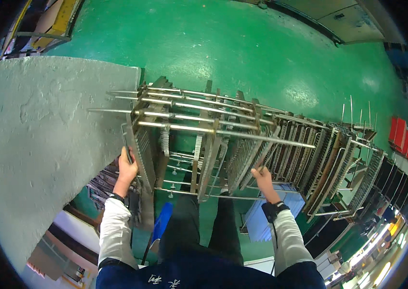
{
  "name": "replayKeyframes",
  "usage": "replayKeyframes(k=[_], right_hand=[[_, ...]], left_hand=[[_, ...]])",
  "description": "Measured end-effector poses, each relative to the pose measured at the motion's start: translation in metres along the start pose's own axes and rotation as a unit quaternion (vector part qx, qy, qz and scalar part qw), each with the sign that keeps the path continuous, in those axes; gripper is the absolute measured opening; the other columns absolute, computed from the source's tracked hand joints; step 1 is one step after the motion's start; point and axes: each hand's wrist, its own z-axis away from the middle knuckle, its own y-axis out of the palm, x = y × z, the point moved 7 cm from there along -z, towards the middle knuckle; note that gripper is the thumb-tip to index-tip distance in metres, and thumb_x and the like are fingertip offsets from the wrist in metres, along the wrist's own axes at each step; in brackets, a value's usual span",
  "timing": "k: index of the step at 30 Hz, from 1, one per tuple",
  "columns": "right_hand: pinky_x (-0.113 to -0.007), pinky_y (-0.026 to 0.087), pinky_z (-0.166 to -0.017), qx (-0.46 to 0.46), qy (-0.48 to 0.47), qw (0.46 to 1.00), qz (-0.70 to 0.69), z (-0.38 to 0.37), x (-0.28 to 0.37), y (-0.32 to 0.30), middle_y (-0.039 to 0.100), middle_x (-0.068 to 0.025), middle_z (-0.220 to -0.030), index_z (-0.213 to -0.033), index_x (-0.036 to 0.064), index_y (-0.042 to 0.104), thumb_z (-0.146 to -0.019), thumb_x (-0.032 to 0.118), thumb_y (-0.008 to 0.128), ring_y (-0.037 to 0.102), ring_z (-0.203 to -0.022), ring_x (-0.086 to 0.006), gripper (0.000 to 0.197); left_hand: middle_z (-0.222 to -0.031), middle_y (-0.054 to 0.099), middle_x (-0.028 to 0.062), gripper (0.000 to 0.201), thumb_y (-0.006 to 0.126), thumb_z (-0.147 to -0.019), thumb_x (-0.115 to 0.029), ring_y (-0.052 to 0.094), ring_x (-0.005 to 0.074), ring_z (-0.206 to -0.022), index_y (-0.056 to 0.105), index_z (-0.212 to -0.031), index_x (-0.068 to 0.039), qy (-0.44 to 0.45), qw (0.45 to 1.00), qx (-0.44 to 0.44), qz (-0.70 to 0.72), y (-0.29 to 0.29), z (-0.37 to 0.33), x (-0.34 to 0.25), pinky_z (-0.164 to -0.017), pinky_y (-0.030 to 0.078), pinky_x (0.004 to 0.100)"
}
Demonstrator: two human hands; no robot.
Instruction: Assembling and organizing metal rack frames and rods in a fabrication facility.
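Note:
In front of me is a metal rack frame (180, 127) with long round rods along its top and toothed metal plates standing across it. My left hand (127, 169) is closed around the left end plate (142, 149), near a bent rod handle at its edge. At the right, my right hand (263, 179) has its fingers curled on the near edge of a toothed plate (252, 156). Through the frame's open middle, lower rods (184, 166) and the floor show.
A grey pillar or wall (50, 144) rises at the left, close to the rack's rod ends. More racks of toothed plates (334, 168) stand to the right. A blue board (273, 214) lies low at the right, and a blue strip (162, 221) beside my leg. Green floor (223, 48) stretches beyond.

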Motion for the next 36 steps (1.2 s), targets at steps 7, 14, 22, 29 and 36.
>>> replayKeyframes(k=[7,14,22,29,36], right_hand=[[-0.028,0.042,-0.064,0.025,0.009,0.999,-0.019,0.013,0.016,0.019,0.053,0.0019,-0.072,-0.082,0.0065,0.053,-0.087,0.021,0.071,0.050,-0.070,-0.0088,0.024],[-0.026,0.043,-0.067,0.012,-0.010,0.997,-0.073,0.016,0.000,0.005,0.055,0.0009,-0.075,-0.084,0.0070,0.053,-0.087,0.019,0.070,0.051,-0.073,-0.0096,0.021],[-0.026,0.041,-0.070,0.013,0.066,0.996,-0.051,0.024,0.018,0.023,0.054,0.0026,-0.082,-0.097,0.0084,0.057,-0.087,0.020,0.071,0.050,-0.075,-0.0088,0.021],[-0.029,0.042,-0.084,-0.004,0.108,0.975,-0.196,0.016,0.034,0.023,0.057,-0.0019,-0.105,-0.114,0.0053,0.054,-0.085,0.019,0.071,0.052,-0.094,-0.0129,0.036],[-0.032,0.039,-0.092,0.047,0.188,0.962,-0.194,-0.001,-0.010,0.008,0.053,-0.0039,-0.111,-0.125,0.0035,0.047,-0.075,0.021,0.077,0.049,-0.102,-0.0170,0.061]], left_hand=[[-0.101,0.062,0.0090,0.045,0.067,-0.081,-0.003,0.059,0.0179,-0.093,0.048,-0.121,-0.001,-0.060,0.997,0.035,0.038,-0.009,0.006,0.015,-0.085,0.046,0.0300],[-0.100,0.061,0.0101,0.066,0.075,-0.069,-0.016,0.058,0.0221,-0.090,0.045,-0.125,-0.001,-0.073,0.987,0.137,-0.039,-0.015,-0.010,0.007,-0.084,0.047,0.0328],[-0.134,0.049,0.0087,0.079,0.072,-0.081,-0.017,0.045,0.0210,-0.125,0.030,-0.147,-0.007,-0.239,0.863,0.315,0.313,-0.034,-0.012,0.033,-0.102,0.038,0.0333],[-0.140,0.045,0.0089,0.073,0.065,-0.089,-0.039,0.044,0.0225,-0.124,0.032,-0.145,-0.006,-0.345,0.900,0.139,0.228,-0.013,-0.039,0.112,-0.103,0.034,0.0348],[-0.111,0.062,0.0129,0.048,0.046,-0.097,-0.035,0.058,0.0214,-0.099,0.049,-0.131,-0.002,-0.405,0.863,0.213,0.213,0.017,-0.018,0.209,-0.084,0.048,0.0376]])
